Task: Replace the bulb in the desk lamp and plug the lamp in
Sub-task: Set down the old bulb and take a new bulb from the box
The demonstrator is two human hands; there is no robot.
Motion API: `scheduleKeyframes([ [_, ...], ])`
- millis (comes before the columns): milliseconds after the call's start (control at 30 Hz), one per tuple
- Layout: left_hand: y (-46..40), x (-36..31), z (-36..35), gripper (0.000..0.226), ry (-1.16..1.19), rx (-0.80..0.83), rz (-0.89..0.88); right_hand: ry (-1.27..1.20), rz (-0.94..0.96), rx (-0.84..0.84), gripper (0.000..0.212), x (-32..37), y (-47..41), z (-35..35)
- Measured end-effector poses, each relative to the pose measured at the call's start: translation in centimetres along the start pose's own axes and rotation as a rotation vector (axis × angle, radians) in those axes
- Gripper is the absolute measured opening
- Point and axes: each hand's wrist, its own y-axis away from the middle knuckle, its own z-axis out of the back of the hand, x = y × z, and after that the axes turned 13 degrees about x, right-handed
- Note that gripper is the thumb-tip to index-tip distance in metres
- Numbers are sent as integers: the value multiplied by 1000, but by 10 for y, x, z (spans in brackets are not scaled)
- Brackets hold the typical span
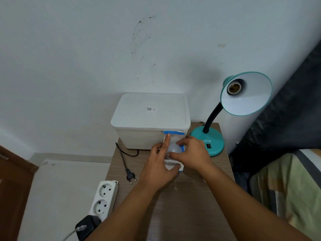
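Note:
A teal desk lamp (211, 145) stands at the table's back right, its shade (250, 100) tipped toward me with the socket (233, 88) holding no bulb. A white bulb (173, 148) pokes out of its white and blue box (173, 165) in the middle of the table. My left hand (158, 169) grips the box from the left, its forefinger stretched up along the box flap. My right hand (192, 153) curls its fingers round the bulb's globe. The lamp's black plug (130, 176) lies loose on the table, left of my hands.
A lidded white storage bin (149, 117) sits against the wall behind the box. A white power strip (104, 199) lies at the wooden table's (182, 206) left edge, a black adapter (86, 228) in its near socket. A bed with patterned bedding (286, 188) stands on the right.

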Motion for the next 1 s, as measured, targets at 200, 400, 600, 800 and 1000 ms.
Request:
scheduleKeyframes([
  [200,4,-1,1,109,5,-22,-20,-112,54,-95,69,-3,11,1],
  [400,4,-6,3,108,15,10,-9,-284,98,-179,57,-7,28,1],
  [600,4,-7,3,107,-18,-2,-9,-598,135,-233,45,-5,47,4],
  [800,3,-6,6,107,-11,-11,-9,-821,155,-331,39,-8,56,16],
  [1000,3,-5,3,105,1,-29,-36,-943,129,-351,45,-17,62,24],
])
